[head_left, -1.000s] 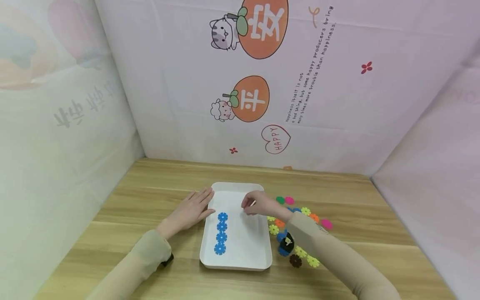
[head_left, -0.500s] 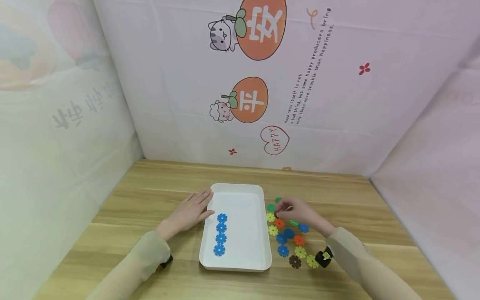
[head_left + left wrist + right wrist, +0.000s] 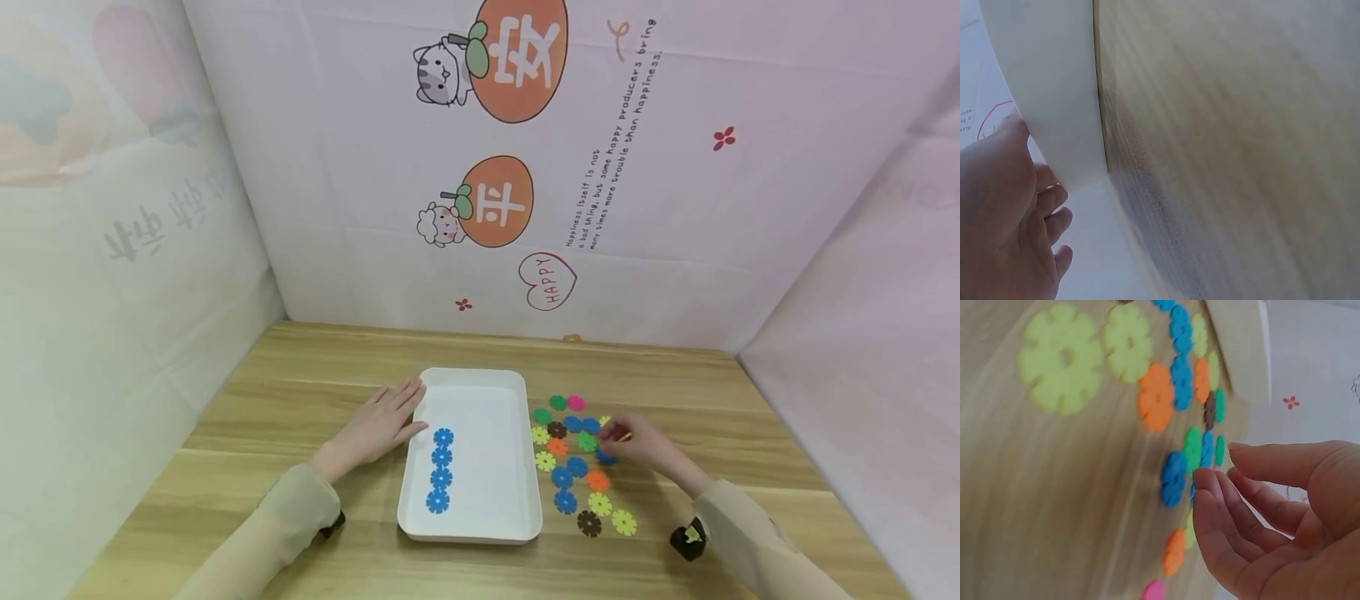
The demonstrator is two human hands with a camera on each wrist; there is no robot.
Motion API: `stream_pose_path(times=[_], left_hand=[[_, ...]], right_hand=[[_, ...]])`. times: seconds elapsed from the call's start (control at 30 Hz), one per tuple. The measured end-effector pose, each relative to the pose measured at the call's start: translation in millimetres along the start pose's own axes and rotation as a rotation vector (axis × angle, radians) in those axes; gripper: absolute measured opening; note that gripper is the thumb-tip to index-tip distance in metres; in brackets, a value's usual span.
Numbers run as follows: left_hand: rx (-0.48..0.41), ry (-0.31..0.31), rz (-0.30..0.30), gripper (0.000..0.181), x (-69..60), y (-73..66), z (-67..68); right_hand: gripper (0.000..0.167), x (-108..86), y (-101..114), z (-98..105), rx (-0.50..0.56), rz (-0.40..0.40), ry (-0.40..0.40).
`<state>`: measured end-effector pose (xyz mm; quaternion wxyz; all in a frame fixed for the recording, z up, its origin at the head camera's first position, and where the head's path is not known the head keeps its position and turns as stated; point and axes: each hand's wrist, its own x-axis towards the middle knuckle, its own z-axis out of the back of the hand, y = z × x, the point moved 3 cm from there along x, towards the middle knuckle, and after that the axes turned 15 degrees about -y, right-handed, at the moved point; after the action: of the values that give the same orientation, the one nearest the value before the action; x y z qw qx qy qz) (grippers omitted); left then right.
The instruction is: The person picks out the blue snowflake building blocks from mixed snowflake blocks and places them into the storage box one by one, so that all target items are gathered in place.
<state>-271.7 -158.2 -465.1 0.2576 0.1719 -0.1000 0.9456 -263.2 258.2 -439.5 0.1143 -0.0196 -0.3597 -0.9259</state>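
On the left of the pale wooden worktop (image 3: 337, 367), in the head view, my left hand (image 3: 381, 422) lies with its back up and its fingers out straight, the tips at the left rim of the white tray (image 3: 491, 467). Just right of it, four blue flower discs (image 3: 441, 472) run in a near-to-far row along the tray's left side. My right hand (image 3: 639, 443) is over the loose flower discs (image 3: 577, 467) to the right of the tray, its fingertips just beside a bright green disc (image 3: 587, 442) and partly hiding a blue disc (image 3: 606, 457).

In the left wrist view, my thumb reaches the tray's rim; how firmly I press, I cannot tell.

In the right wrist view, my thumb and bent fingers stand apart with a bare gap between them. An orange disc (image 3: 1174, 552) lies near my fingers; whether any fingertip touches a disc, I cannot tell.
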Motion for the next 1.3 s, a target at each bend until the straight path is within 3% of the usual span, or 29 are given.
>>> stream_pose_path(times=[0.43,0.77,1.3], left_hand=[[0.001,0.018,0.007,0.069,-0.2,2.3,-5.0],[0.002,0.022,0.008,0.069,0.0,2.1,-4.1],[0.002,0.025,0.007,0.069,0.1,2.0,-3.7]], right_hand=[[0.024,-1.6,-25,0,-0.063,-0.055,-0.037],[0.027,-0.7,-24,-7,-0.106,-0.066,-0.044],[0.022,0.8,-21,-3,-0.091,-0.077,-0.047]])
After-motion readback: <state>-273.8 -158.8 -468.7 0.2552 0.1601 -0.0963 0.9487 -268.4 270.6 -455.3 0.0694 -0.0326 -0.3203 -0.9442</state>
